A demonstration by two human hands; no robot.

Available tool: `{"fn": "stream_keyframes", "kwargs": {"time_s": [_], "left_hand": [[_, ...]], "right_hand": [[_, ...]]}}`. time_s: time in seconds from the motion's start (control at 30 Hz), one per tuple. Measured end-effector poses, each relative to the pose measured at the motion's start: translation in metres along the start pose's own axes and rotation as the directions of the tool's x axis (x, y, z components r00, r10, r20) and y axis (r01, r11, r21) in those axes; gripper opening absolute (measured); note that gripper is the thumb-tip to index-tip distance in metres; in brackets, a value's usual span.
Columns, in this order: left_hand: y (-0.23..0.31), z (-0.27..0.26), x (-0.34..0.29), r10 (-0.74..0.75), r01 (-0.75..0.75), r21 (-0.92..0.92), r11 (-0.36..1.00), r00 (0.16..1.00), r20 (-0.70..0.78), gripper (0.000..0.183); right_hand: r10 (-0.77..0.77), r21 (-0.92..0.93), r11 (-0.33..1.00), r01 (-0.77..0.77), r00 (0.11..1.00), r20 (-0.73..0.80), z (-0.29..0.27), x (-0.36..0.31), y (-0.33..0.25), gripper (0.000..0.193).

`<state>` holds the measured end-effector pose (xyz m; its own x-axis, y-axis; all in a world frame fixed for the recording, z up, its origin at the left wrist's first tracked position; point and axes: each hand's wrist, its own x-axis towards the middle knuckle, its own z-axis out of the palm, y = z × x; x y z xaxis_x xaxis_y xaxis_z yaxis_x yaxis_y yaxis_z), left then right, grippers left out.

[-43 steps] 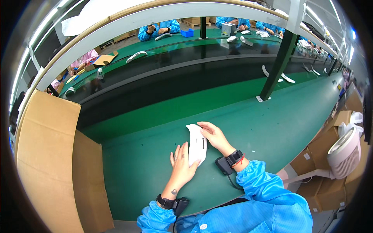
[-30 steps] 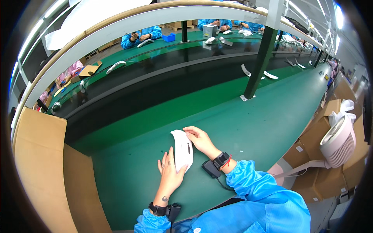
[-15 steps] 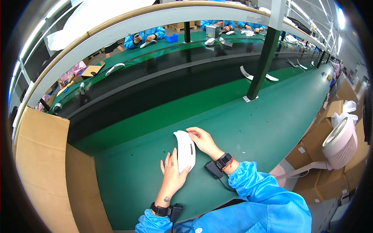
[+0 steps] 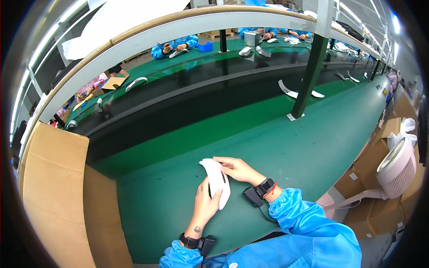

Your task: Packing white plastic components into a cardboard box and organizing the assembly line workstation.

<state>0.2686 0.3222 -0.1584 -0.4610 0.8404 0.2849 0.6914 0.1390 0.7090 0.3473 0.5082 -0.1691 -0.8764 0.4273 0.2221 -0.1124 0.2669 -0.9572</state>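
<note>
A curved white plastic part [image 4: 219, 190] with a dark slot in its face is tilted between my hands above the green table. My left hand [image 4: 204, 203] holds its lower left side, thumb across the front and the fingers tucked behind, where they are partly hidden. At the upper right edge, my right hand [image 4: 241, 170] grips the part, its fingers bent over the rim near the slot. Both wrists carry black strapped devices.
A cardboard box [image 4: 56, 187] stands at the left, and a dark green post [image 4: 308, 78] rises from the table. Beyond it, a black conveyor [image 4: 178, 96] carries more curved white parts. A pale pink fan [image 4: 395, 169] and cartons are at the right; co-workers in blue sleeves sit across.
My left fingers, spread beside the white part before, now wrap behind it. The part has tipped onto its side a little, and my right fingers have closed further over its edge.
</note>
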Motion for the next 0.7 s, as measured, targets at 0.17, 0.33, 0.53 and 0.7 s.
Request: {"fn": "stream_keyframes", "kwargs": {"time_s": [0.17, 0.33, 0.53, 0.7], "left_hand": [[-0.011, 0.005, 0.001, -0.247, 0.199, -0.499, 0.843, 0.969, -0.031, 0.036], [-0.007, 0.003, 0.003, -0.254, 0.212, -0.488, 0.847, 0.967, -0.021, 0.031], [-0.009, 0.005, 0.004, -0.231, 0.214, -0.447, 0.869, 0.973, 0.017, 0.033], [-0.013, 0.010, 0.004, -0.236, 0.167, -0.643, 0.748, 0.972, -0.022, 0.034]], "right_hand": [[0.095, 0.149, 0.981, -0.124, 0.978, 0.185, 0.016, -0.008, -0.008, 0.049], [0.135, 0.217, 0.959, -0.180, 0.969, 0.208, 0.015, -0.007, -0.009, 0.049], [0.153, 0.215, 0.955, -0.204, 0.961, 0.232, 0.012, -0.005, -0.010, 0.048], [0.132, 0.277, 0.940, -0.200, 0.960, 0.247, 0.011, -0.003, -0.016, 0.050]]}}
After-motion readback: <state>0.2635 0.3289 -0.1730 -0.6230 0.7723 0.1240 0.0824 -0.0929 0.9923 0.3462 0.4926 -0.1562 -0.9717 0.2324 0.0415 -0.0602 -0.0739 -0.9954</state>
